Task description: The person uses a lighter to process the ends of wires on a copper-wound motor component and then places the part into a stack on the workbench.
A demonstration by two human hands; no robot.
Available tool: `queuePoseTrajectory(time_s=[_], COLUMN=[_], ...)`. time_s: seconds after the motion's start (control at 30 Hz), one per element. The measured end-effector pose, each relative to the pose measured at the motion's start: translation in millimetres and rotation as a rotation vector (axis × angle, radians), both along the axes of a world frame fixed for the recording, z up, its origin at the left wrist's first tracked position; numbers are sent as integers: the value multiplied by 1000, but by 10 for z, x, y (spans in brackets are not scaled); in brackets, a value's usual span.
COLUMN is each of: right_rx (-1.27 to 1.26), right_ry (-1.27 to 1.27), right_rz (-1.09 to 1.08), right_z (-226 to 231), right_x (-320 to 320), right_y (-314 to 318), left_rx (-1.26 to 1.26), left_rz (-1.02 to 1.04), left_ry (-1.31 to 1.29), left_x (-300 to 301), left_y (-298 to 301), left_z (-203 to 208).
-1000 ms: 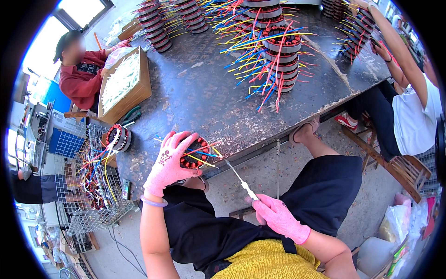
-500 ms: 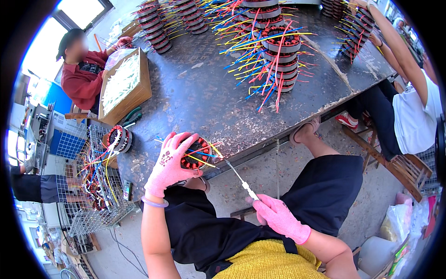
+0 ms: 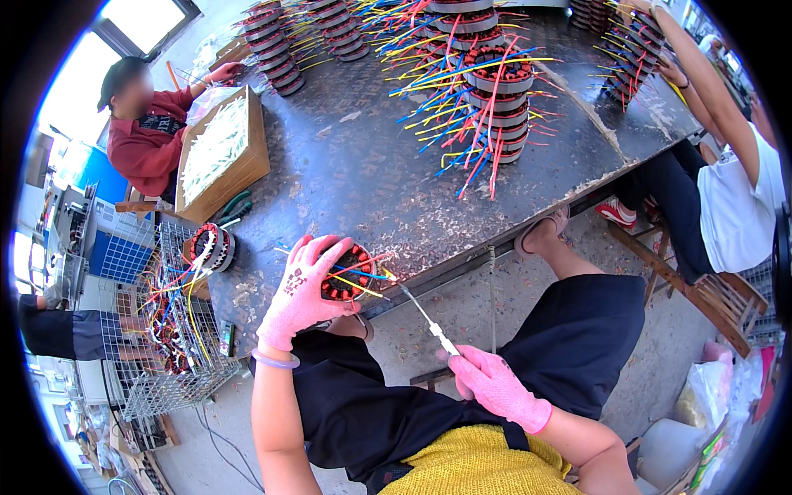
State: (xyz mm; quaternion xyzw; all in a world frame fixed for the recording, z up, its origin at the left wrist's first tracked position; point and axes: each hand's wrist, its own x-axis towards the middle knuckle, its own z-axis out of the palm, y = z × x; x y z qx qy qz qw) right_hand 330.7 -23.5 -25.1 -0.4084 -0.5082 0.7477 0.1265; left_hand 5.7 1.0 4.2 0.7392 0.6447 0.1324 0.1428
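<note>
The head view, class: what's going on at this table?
A person in pink gloves holds a wound ring with coloured wires at the table's edge with the left hand. The right hand grips a slim white-handled tool, its tip near the wire ends; whether they touch is unclear. Similar rings stand stacked across the table, and a co-worker in red is beside an open box.

A hand can pass over the table (image 3: 355, 173) between the cardboard box (image 3: 221, 190) and wire-bristling stator stack (image 3: 503, 115); nearer, the left hand (image 3: 304, 287) and held stator (image 3: 350, 291) obstruct.
</note>
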Motion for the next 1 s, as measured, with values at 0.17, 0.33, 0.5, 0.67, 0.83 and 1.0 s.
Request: queuePoseTrajectory(time_s=[0.17,0.33,0.5,0.67,0.83,1.0], right_rx=[-7,-32,-115,-79,-108,-89], right_ry=[-11,2,49,51,76,61], right_rz=[5,-24,-93,-82,-89,-69], right_z=[51,78,-19,-63,-62,-22], right_x=[-6,-7,16,24,18,14], right_y=[15,10,-26,-17,-15,-4], left_rx=[1,19,40,112,101,118], left_rz=[9,64,-49,-72,-88,-87], left_ry=[-4,102,15,61,61,48], left_x=[-2,52,-51,-5,-15,-10], left_y=[-7,-38,15,7,27,23], left_z=[-1,44,16,14,30,40])
